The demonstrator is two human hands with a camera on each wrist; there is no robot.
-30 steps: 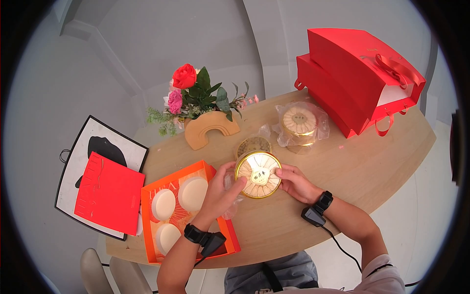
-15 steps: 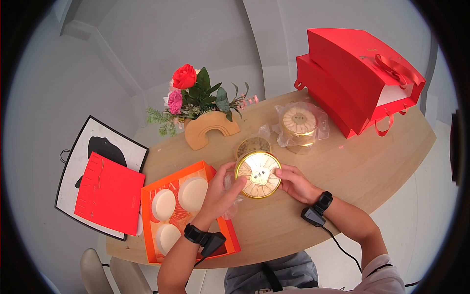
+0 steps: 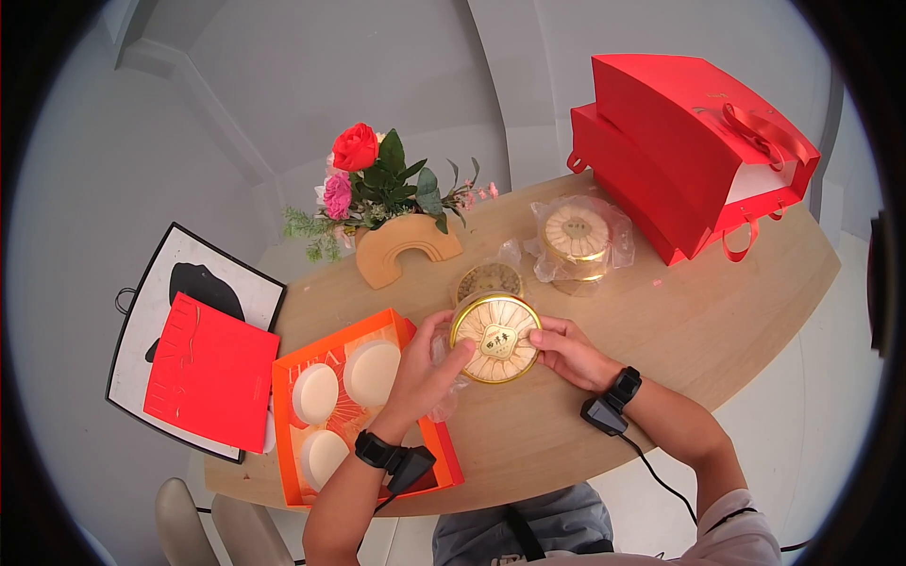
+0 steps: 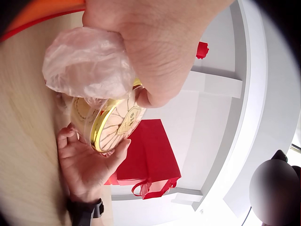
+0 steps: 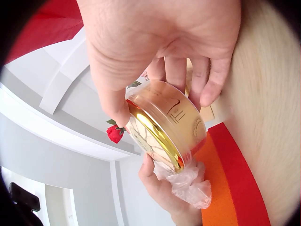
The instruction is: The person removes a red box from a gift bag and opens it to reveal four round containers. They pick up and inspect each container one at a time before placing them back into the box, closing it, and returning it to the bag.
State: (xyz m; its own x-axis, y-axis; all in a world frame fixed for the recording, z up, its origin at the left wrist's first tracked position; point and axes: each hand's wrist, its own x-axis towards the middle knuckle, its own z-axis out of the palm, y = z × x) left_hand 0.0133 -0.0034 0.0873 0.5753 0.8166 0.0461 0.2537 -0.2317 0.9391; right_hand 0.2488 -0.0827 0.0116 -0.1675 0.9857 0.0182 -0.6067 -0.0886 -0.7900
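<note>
The round gold-rimmed box (image 3: 508, 363) has lost its earlier glare; the left hand (image 3: 429, 363) and right hand (image 3: 572, 355) pinch its opposite sides above the counter (image 3: 538, 443). Pale slices (image 3: 478, 359) fan inside it; the orange box (image 3: 354, 416) holds white rounds (image 3: 372, 374).

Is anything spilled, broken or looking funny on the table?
Nothing looks spilled or broken. The red card lies crooked on the black-framed picture, which seems to poke past the end of the table. Crumpled plastic bunched by the left hand looks messy too.
</note>
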